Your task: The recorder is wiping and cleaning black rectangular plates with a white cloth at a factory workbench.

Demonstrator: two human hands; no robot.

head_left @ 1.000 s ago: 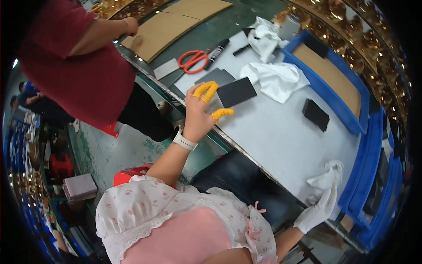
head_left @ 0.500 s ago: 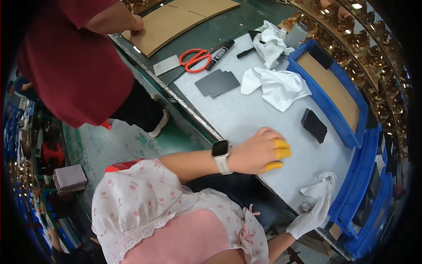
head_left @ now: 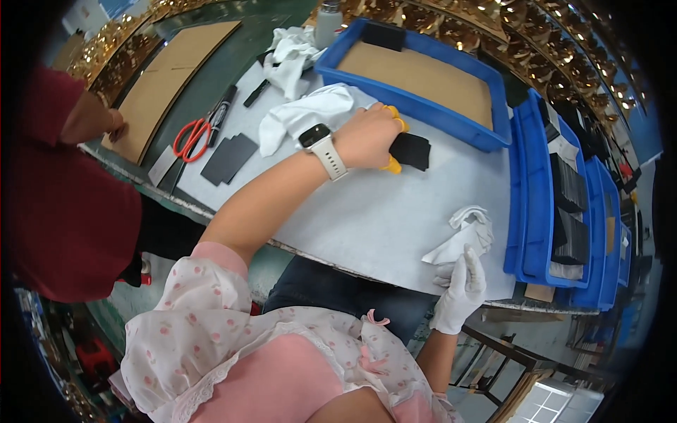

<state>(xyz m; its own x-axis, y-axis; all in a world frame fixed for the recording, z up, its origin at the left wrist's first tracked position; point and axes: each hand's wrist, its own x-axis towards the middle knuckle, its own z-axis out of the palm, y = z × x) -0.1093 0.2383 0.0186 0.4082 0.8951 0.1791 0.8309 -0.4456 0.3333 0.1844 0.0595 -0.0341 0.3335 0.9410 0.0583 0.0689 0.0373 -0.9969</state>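
My left hand [head_left: 370,139], with yellow covers on some fingers and a pale-strapped watch on its wrist, reaches across the white work surface. Thumb and finger close round the left end of a small stack of thin black plates [head_left: 412,151]. At the near right edge is my right hand [head_left: 460,295] in a white glove. Its fingers are stretched out, their tips against a crumpled white cloth [head_left: 462,238]. Just behind my left wrist lies a larger white cloth [head_left: 303,114]. More dark grey plates [head_left: 229,158] lie flat at the left.
A blue tray [head_left: 504,130] lined with brown cardboard stands behind the stack. Further blue trays [head_left: 518,190] with black plates line the right side. Red-handled scissors [head_left: 192,139] and a black marker [head_left: 223,116] lie at left. A co-worker's hand [head_left: 116,125] touches brown cardboard [head_left: 166,77].
My left hand has moved away from the near edge to the black stack. The right hand stays by its cloth, fingers now more extended. The whole view has turned and shifted.
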